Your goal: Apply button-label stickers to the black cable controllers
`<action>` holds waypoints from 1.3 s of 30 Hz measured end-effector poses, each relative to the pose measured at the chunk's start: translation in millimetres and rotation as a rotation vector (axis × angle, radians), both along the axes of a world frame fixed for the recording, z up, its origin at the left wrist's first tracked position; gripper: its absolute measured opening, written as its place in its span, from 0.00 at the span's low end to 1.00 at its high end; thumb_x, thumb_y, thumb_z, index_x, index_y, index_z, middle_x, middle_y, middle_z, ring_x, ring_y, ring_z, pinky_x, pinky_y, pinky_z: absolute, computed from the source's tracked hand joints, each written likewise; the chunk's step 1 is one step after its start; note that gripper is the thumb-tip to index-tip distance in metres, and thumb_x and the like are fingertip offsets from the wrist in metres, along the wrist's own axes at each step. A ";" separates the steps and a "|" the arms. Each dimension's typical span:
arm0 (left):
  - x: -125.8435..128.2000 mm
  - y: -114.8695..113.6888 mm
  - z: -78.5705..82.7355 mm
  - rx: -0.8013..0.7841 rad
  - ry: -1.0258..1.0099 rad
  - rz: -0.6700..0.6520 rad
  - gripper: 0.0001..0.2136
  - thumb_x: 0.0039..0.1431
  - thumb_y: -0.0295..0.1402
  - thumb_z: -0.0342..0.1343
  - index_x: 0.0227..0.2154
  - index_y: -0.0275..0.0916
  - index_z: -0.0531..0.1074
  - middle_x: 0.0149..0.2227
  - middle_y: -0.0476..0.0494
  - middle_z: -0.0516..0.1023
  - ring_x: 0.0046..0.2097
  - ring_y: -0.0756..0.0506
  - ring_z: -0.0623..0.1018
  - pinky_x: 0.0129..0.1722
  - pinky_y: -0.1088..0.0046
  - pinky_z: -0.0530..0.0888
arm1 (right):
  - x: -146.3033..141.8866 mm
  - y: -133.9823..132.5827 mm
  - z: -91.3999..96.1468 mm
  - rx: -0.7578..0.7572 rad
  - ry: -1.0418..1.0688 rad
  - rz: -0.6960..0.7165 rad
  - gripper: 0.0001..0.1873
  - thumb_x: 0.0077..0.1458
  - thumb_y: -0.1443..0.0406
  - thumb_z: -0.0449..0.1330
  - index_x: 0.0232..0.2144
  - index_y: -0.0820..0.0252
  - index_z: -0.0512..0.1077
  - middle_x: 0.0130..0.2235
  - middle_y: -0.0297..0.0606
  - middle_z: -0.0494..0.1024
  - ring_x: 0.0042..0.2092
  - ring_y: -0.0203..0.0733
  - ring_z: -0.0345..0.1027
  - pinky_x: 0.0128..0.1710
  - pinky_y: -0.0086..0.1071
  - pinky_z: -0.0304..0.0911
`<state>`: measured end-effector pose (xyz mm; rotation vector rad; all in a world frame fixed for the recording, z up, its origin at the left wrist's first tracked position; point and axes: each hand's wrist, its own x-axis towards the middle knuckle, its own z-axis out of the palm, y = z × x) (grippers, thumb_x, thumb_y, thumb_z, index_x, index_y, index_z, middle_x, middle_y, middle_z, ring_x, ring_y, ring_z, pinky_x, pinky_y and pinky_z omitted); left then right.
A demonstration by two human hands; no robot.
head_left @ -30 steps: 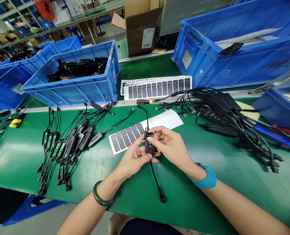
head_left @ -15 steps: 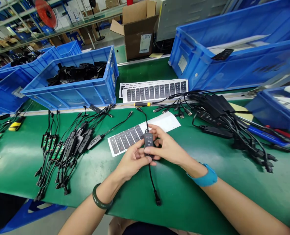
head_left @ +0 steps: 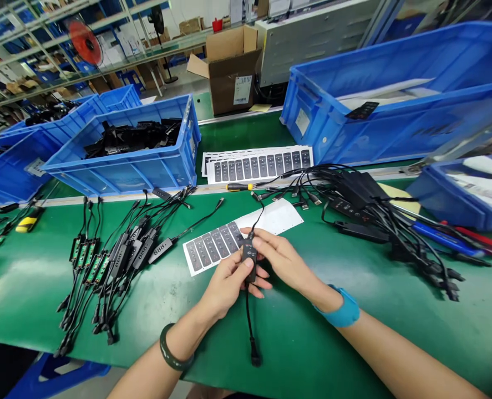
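Note:
Between my hands is a small black inline cable controller [head_left: 249, 258] with a printed face, a cord running out of each end. My left hand [head_left: 228, 281] grips its lower part, thumb on the face and fingers beneath. The fingers of my right hand [head_left: 278, 256] pinch its upper right end near the cord. Just behind lies a white label sheet [head_left: 277, 218] with several dark labels left of its bare backing. To the left, several controllers with 888 markings [head_left: 145, 249] and open ones with green circuit boards [head_left: 88, 252] lie in a row with their cables.
A tangle of finished-looking black controllers [head_left: 364, 194] and cables lies at right, beside blue and red pens [head_left: 447, 238]. Blue bins [head_left: 125, 170] stand along the back, near stacked label sheets [head_left: 260, 164]. A yellow-black screwdriver [head_left: 239, 187] lies before them.
My left thumb has moved up onto the controller's face, and my right thumb has shifted from its lower face to its upper end. The camera view has tilted slightly upward.

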<state>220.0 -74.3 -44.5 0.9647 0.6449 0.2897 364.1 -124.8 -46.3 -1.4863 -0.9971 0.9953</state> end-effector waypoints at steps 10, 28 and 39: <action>-5.3 9.2 12.9 0.243 0.075 -0.089 0.25 0.57 0.48 0.59 0.52 0.36 0.71 0.42 0.35 0.80 0.43 0.42 0.80 0.45 0.63 0.76 | 17.0 7.6 8.4 0.109 -0.413 -0.082 0.20 0.59 0.62 0.52 0.53 0.59 0.70 0.35 0.37 0.79 0.35 0.40 0.72 0.36 0.33 0.69; -88.0 4.4 -7.8 1.502 0.933 -0.207 0.22 0.61 0.26 0.50 0.58 0.35 0.66 0.63 0.28 0.65 0.63 0.32 0.67 0.57 0.49 0.70 | 14.1 50.9 -1.3 0.193 -0.650 0.050 0.07 0.56 0.66 0.57 0.33 0.53 0.76 0.37 0.42 0.74 0.36 0.48 0.70 0.38 0.41 0.66; -107.9 57.7 20.2 1.400 1.070 0.213 0.19 0.59 0.20 0.45 0.51 0.35 0.69 0.45 0.33 0.72 0.48 0.37 0.74 0.47 0.57 0.73 | 39.3 22.6 3.9 0.221 0.101 -0.383 0.20 0.47 0.47 0.65 0.29 0.56 0.69 0.26 0.33 0.70 0.27 0.36 0.63 0.27 0.31 0.62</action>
